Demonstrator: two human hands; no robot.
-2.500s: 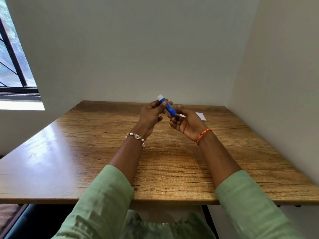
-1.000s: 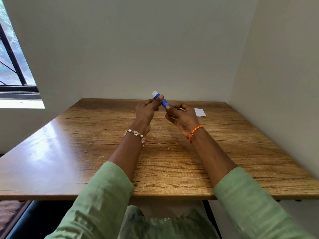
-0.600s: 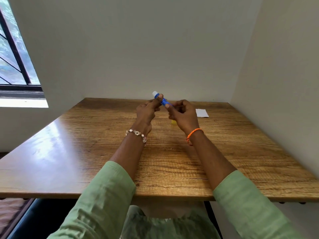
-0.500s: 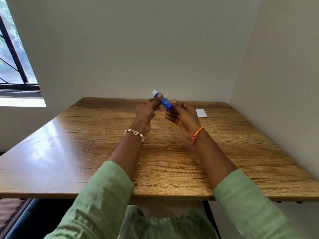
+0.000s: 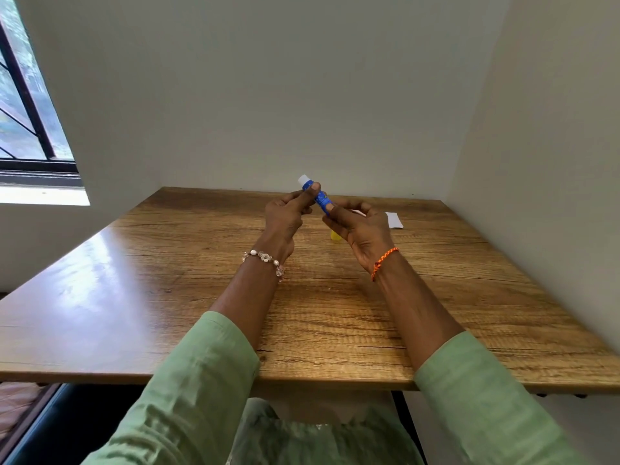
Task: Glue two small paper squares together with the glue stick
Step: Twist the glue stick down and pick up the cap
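Single head-worn wide-angle view, looking forward and down from above the near edge of the brown wood-grain counter (image 5: 167,297) toward the plain corner walls.

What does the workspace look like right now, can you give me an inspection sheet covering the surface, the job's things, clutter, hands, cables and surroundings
Surface: wooden table, glossy with window glare on its left part.
Job's things: blue glue stick held tilted above the table, white tip up and uncapped; yellow cap on the table below the hands; white paper lying flat far right, partly hidden by the right hand, so the count of squares cannot be told.
Clutter: nothing seen.
Hands: left hand pinches the stick near its tip; right hand grips its lower end.
Cables: nothing seen.
Surroundings: plain walls behind and to the right; window at left.
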